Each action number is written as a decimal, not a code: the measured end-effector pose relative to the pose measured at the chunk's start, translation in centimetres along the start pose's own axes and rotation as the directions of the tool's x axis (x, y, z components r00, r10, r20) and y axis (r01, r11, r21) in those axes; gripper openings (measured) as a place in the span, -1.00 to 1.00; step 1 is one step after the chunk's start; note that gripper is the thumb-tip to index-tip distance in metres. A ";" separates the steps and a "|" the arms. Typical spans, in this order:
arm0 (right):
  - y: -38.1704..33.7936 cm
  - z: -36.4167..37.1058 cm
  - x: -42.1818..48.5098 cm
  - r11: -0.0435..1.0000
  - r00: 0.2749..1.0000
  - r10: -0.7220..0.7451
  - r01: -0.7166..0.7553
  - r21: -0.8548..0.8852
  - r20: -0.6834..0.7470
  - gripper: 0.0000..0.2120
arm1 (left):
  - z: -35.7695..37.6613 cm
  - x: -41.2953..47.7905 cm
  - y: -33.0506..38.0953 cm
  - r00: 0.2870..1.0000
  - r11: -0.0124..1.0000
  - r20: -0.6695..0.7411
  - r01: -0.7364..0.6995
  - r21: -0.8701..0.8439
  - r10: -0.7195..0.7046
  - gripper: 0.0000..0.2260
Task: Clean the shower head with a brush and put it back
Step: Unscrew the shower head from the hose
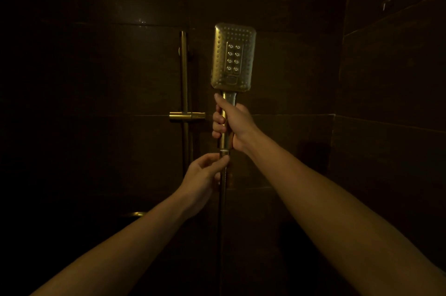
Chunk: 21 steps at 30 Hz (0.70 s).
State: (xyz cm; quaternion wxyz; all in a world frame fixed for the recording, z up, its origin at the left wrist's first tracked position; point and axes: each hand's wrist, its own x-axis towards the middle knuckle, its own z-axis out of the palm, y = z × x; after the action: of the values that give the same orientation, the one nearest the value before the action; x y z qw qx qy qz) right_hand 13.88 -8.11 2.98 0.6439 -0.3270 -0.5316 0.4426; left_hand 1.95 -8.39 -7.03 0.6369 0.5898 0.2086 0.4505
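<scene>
Two dark tiled shower walls (277, 1)

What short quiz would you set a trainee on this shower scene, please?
1. Which hand grips the handle of the shower head?
2. True or false: the shower head is seated in the wall holder.
3. The left hand pinches: A) the hose connector just below the handle; B) a brush; C) a sponge.

Key: 1. The right hand. 2. False: it is held up to the right of the wall holder, apart from it. 3. A.
</scene>
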 end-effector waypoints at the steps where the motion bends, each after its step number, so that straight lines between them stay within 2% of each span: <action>1: 0.1 0.0 0.0 1.000 1.000 -0.003 0.003 -0.005 -0.001 -0.76 | 0.1 0.0 -0.2 0.996 0.992 -0.080 -0.031 0.121 0.041 -0.73; 3: 0.2 0.0 0.1 1.000 1.000 -0.008 0.008 -0.012 -0.009 -0.76 | 0.2 0.1 -0.5 0.962 0.929 -0.219 -0.076 0.363 0.164 -0.69; 5: 0.3 0.1 0.2 1.000 1.000 -0.012 0.011 -0.013 -0.020 -0.75 | 0.5 0.0 -0.5 0.922 0.877 -0.287 -0.100 0.469 0.259 -0.68; 8: 0.5 0.1 0.2 1.000 1.000 -0.013 0.012 -0.014 -0.029 -0.75 | 1.1 -0.4 -0.4 0.895 0.837 -0.304 -0.125 0.533 0.328 -0.74; 12: 0.3 0.1 0.2 1.000 1.000 -0.003 0.003 -0.013 -0.029 -0.76 | 1.2 -0.6 -0.3 0.909 0.832 -0.256 -0.151 0.534 0.329 -0.89; 15: 0.1 0.1 0.1 1.000 1.000 0.002 -0.002 -0.004 -0.025 -0.76 | 0.8 -0.7 -0.3 0.957 0.909 -0.162 -0.165 0.382 0.242 -0.90; 18: 0.0 0.2 0.2 1.000 1.000 0.005 -0.004 0.019 -0.021 -0.75 | 0.4 -0.5 -0.2 0.997 0.998 -0.039 -0.060 0.036 0.061 -0.84; 21: 0.0 0.2 0.3 0.998 1.000 0.011 -0.010 0.065 -0.022 -0.74 | -0.1 -0.5 0.1 0.990 0.953 0.110 0.116 -0.281 -0.089 -0.80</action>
State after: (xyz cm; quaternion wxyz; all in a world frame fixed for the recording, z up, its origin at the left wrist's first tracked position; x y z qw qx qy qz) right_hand 13.71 -7.83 3.18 0.6577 -0.3138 -0.5081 0.4592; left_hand 1.53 -8.76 -7.10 0.7474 0.5007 0.1406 0.4133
